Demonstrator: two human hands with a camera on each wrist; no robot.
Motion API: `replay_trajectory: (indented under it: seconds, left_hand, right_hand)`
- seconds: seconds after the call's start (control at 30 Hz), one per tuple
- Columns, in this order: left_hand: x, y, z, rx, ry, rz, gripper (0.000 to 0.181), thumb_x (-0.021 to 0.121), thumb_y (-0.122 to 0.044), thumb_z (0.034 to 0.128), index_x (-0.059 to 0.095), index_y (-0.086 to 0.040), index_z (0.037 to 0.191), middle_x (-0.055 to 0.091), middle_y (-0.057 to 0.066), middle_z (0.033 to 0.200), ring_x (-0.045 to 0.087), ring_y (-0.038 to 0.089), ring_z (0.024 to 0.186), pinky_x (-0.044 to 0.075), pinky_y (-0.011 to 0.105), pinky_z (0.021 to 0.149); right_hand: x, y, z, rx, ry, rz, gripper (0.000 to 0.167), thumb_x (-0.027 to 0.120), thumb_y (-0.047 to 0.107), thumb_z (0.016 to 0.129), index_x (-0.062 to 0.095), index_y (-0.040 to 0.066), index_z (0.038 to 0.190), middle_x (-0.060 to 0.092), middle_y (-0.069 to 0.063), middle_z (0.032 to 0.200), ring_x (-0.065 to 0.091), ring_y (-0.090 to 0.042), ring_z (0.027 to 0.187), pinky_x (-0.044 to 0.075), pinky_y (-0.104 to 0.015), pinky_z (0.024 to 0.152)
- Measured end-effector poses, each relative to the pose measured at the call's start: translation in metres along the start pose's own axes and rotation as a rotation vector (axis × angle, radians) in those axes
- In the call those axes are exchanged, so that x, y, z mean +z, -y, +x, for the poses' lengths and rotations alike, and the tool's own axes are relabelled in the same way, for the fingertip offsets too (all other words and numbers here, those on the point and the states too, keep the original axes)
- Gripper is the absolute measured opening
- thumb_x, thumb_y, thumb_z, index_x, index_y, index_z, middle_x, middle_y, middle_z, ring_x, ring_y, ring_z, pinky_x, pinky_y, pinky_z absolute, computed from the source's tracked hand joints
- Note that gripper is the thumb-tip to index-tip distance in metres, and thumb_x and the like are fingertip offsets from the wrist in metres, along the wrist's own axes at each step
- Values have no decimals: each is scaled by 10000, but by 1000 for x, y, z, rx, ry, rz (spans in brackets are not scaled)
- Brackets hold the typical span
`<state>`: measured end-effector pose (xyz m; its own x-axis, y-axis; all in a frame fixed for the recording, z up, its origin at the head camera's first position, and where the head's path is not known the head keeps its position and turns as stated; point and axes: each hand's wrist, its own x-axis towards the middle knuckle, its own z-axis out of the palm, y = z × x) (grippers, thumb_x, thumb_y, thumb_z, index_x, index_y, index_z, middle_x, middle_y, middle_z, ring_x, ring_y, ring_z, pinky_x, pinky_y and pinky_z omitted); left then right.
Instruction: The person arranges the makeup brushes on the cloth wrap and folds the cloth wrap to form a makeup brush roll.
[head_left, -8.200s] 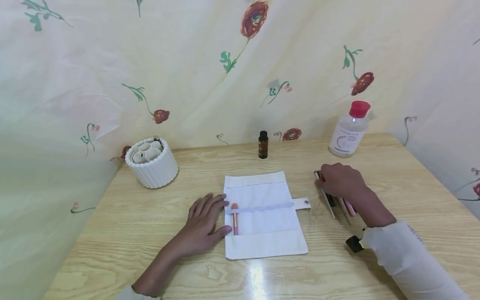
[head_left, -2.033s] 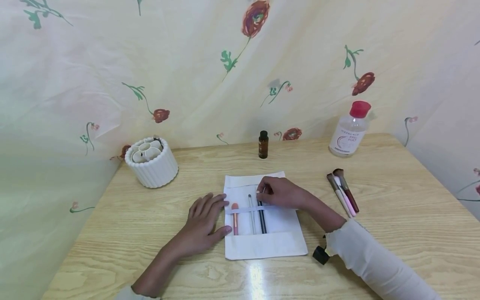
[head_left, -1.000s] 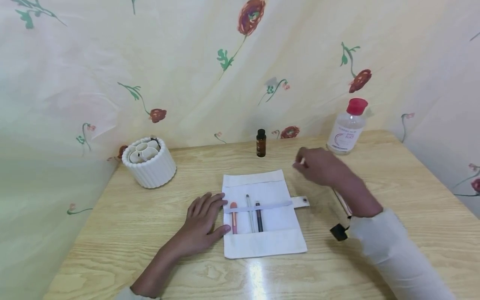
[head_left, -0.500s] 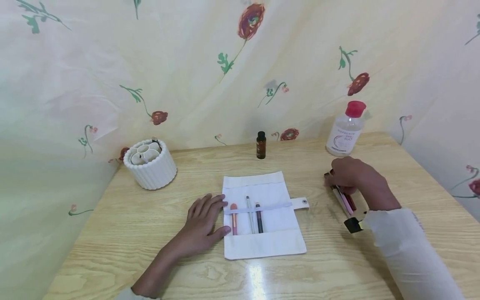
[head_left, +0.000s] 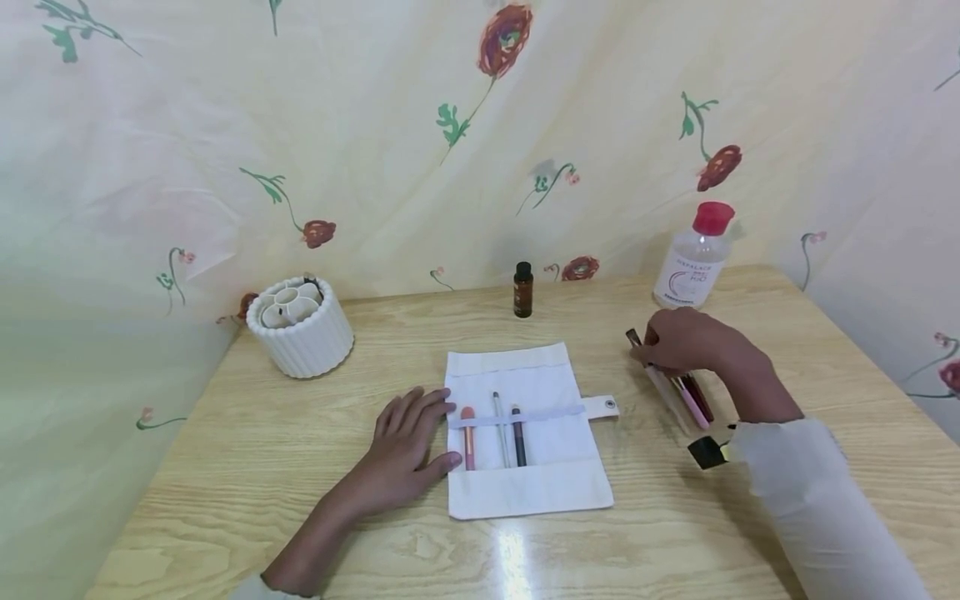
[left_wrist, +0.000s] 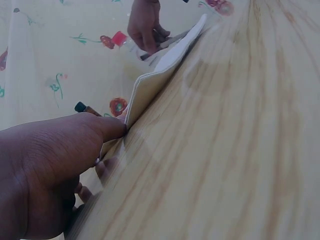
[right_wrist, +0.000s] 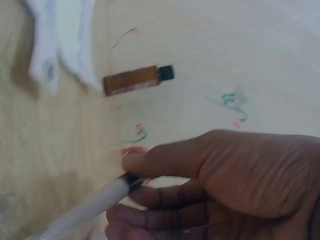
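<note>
A white cloth brush roll [head_left: 536, 492] lies unfolded on the table. Under its elastic band [head_left: 551, 412] sit a pink-handled brush with a peach tip [head_left: 469, 442], a thin pale brush [head_left: 501, 433] and a dark-handled brush [head_left: 519, 437]. My left hand [head_left: 411, 442] rests with spread fingers along the roll's left edge. To the right of the roll, my right hand [head_left: 690, 342] pinches a pale-handled makeup brush [right_wrist: 90, 207] between thumb and fingers, near its dark end. Below that hand lie a pink-handled brush [head_left: 697, 404] and a dark red one, partly hidden by it.
Behind the roll stands a small brown bottle [head_left: 522, 292] with a black cap. A clear bottle with a red cap [head_left: 693, 262] is at the back right, near my right hand. At the back left is a white ribbed holder [head_left: 307, 337]. A snap tab [head_left: 602, 407] sticks out from the roll.
Over the earlier frames, the thin pale and dark-handled brushes came under the band. My right hand then returned to the loose brushes and now draws a pale-handled one leftward. My left hand stays put.
</note>
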<state>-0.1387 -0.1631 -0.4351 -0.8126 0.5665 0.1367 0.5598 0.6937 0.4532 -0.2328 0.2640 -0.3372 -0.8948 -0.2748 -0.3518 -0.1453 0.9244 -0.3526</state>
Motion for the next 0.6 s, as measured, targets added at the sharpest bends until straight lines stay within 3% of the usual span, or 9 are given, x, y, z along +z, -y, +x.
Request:
replay_trajectory:
  seconds: [0.3,0.43,0.6]
  left_hand:
    - [2,1,-1,6,-11,4,651,525,-510,1014,354,-148,1527,220,38,1635,83,382,1510,5,596,1166]
    - [1,1,-1,4,-4,2,644,524,-505,1017,357,-147,1526,226,41,1634,88,381,1509,7,590,1167]
    - [0,-1,-1,8,-10,3,641,523,-500,1019,359,-143,1526,229,44,1632,90,382,1509,13,592,1165]
  right_hand:
    - [-1,31,-1,-115,-342,80,289,626,308,998,579,25,1032,630,-74,808,563,-209,637,466,-337,540]
    - [6,39,7,-170,-442,207,339,621,328,1007,569,40,1178,676,-82,916,651,-221,694,502,-344,577]
    - [19,49,17,-278,-537,377,371,613,235,1017,503,32,1308,706,-76,955,714,-202,742,558,-320,620]
